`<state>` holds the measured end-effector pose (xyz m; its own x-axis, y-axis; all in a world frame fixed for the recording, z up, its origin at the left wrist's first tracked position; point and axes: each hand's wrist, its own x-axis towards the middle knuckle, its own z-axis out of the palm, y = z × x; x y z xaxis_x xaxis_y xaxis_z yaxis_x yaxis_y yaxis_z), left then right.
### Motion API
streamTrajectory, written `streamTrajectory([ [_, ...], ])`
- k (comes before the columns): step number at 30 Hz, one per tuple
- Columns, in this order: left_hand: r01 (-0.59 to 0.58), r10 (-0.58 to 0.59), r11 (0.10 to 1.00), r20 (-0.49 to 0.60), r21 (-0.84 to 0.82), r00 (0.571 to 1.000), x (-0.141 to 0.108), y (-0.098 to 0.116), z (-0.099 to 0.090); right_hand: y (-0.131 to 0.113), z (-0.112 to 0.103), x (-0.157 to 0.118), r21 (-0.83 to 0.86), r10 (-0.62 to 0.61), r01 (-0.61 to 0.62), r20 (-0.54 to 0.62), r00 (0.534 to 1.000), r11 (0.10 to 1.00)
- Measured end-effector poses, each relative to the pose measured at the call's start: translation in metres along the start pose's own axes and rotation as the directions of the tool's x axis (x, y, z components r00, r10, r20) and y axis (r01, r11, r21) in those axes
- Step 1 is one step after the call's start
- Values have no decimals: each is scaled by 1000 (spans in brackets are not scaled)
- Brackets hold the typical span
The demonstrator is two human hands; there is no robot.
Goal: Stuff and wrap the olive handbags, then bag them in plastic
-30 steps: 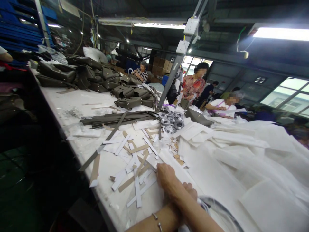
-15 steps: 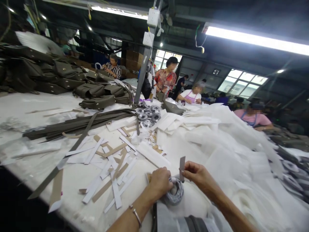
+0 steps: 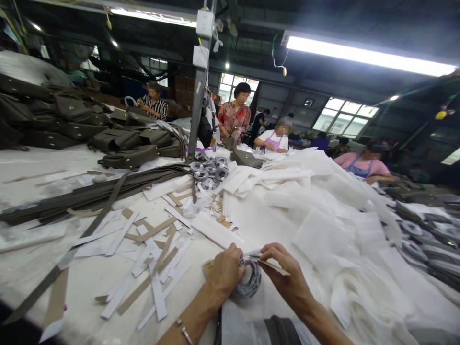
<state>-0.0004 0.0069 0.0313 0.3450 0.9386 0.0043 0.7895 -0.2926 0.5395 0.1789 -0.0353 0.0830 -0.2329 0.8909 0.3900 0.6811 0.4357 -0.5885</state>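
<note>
In the lower middle of the head view, my left hand [image 3: 226, 270] is closed on a coil wrapped in greyish film [image 3: 254, 283]. It grips the coil's upper left side. At the coil's upper right, my right hand [image 3: 285, 278] pinches a thin, flat cardboard strip [image 3: 276, 268], now lying nearly level against the coil. Fingers partly hide where strip and coil meet. Below them is a dark, rounded piece with grey wrapping [image 3: 280, 330], cut off by the frame's bottom edge. A yellowish-brown flat piece [image 3: 207, 269] shows beside my left hand.
Loose white and brown strips [image 3: 158, 268] lie scattered to the left, with long dark straps [image 3: 97, 191] behind them. White foam sheets [image 3: 323, 215] are heaped at right. Beyond stand wrapped coils [image 3: 212, 170], dark bags [image 3: 140, 143], a post [image 3: 197, 110] and several people working.
My right hand has brought the strip from upright to nearly level, against the coil. My left hand keeps its grip on the coil. The whole view has shifted slightly to the right.
</note>
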Motion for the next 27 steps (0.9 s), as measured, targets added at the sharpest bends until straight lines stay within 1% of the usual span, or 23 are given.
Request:
streamTrajectory([
  [4,-12,12,1000,-1,-2,1000,-1,0,-1,-10,3,-2,-89,9,8,191,982,996],
  [6,-12,12,1000,0,-5,1000,-1,-1,-2,-14,5,-3,-106,35,-10,234,972,994],
  [12,-17,17,1000,3,-24,1000,-1,-3,0,-23,-3,1,-128,133,-101,273,953,987],
  [14,-19,19,999,-1,-28,1000,-1,-2,0,-23,0,2,-164,158,-121,242,957,979],
  [16,-18,18,999,-10,-30,1000,-1,-1,1,-17,10,-1,-235,158,-115,177,971,965],
  [17,-19,18,999,-16,-37,1000,-2,0,1,-10,16,-2,-281,138,-93,143,980,955],
  [19,-23,21,998,-30,-64,999,-2,-1,1,10,30,-4,-380,44,-3,100,994,925],
  [20,-25,22,996,-34,-83,999,-2,-1,1,23,37,-2,-426,-34,73,98,995,902],
  [21,-23,20,995,-35,-101,999,-2,-2,1,37,42,0,-459,-141,176,109,984,871],
  [22,-14,11,993,-32,-116,999,-1,-4,1,51,45,5,-475,-269,298,129,954,828],
  [24,3,-3,991,-3,-133,1000,2,-6,2,74,50,15,-471,-486,512,187,854,719],
  [25,0,1,990,12,-138,1000,4,-8,3,83,51,20,-458,-548,577,211,809,676],
  [26,-7,10,990,25,-142,1000,7,-9,4,89,53,24,-449,-571,604,224,789,658],
  [27,-19,25,989,35,-147,999,9,-10,5,93,55,26,-441,-568,607,233,789,661],
])
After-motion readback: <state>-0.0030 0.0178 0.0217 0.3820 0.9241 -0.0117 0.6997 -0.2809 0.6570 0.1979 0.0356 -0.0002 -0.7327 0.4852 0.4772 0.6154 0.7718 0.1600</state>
